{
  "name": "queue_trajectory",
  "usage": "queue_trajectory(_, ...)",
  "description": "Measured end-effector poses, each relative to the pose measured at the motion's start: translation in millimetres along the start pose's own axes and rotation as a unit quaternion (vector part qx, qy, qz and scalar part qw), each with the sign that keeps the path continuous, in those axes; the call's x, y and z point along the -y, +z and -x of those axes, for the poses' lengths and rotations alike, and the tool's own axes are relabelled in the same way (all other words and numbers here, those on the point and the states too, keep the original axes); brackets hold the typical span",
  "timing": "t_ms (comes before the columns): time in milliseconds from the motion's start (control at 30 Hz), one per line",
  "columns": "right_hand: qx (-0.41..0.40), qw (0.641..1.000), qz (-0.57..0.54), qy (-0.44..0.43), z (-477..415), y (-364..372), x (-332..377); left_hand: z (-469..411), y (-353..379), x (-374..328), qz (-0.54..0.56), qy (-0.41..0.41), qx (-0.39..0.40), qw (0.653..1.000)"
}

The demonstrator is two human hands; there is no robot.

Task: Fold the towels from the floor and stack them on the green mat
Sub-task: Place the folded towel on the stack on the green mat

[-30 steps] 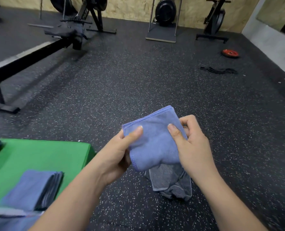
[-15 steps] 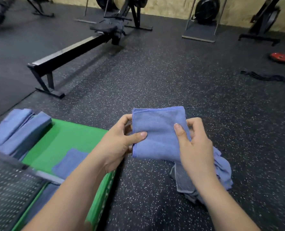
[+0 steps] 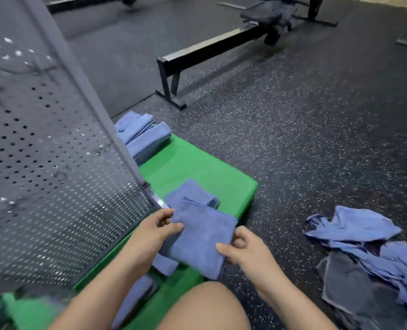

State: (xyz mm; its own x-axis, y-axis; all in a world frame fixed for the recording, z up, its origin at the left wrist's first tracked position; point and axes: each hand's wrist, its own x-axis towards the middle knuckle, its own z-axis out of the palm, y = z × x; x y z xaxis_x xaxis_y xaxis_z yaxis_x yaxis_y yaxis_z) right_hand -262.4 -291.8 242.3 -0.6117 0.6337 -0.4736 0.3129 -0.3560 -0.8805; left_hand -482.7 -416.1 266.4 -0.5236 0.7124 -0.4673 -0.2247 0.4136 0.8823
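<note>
1. Blue terry cloth, folded into a small square towel [image 3: 197,239], is held between both hands over the near half of a green padded mat [image 3: 197,167].
2. The towel's left edge is pinched by the left hand [image 3: 153,232], with the thumb laid on top and the fingers curled at the edge.
3. The right edge is pinched by the right hand [image 3: 244,252], with the thumb on the upper face and the other fingers curled in beneath.
4. A stack of folded blue towels [image 3: 189,192] is seen on the mat just beyond and partly under the held towel; whether the two are touching cannot be told.
5. A second stack of folded blue towels [image 3: 141,136] is set at the mat's far end, partly hidden by a grey perforated metal panel [image 3: 42,163] that fills the left of the view.
6. A strip of blue fabric [image 3: 135,296] is seen on the mat's near end, beside the left forearm, but it is too blurred to be described.
7. A loose heap of unfolded blue and grey towels [image 3: 364,253] is spread on the black speckled rubber floor [image 3: 317,139] to the right, well apart from the mat.
8. A black rowing-machine rail [image 3: 209,50] on a T-shaped foot is seen on the floor beyond the mat.
9. A bare knee [image 3: 205,308] is seen at the bottom edge, below the held towel.
</note>
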Motion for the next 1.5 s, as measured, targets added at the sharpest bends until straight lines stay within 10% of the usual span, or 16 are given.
queue_trajectory(267,0.129,0.975,-0.001,0.181,-63.8,72.0,-70.6,-32.2,-66.6,71.0,-0.103,-0.066,-0.077,0.989)
queue_trajectory(633,0.117,0.977,0.038,0.175,-102.8,109.4,-90.9,-100.6,-100.8,104.8,-0.235,-0.039,-0.140,0.961)
queue_trajectory(900,0.106,0.975,0.074,0.179,-105.1,72.2,-93.8,-106.7,-80.6,100.0,-0.449,0.078,-0.174,0.873)
queue_trajectory(1233,0.016,0.974,0.164,0.154,-73.2,-93.7,-104.6,-112.8,81.8,68.9,-0.459,0.151,0.061,0.873)
queue_trajectory(1500,-0.093,0.949,0.254,0.159,-17.0,-248.8,-149.1,-141.2,253.3,48.0,-0.560,0.233,0.267,0.749)
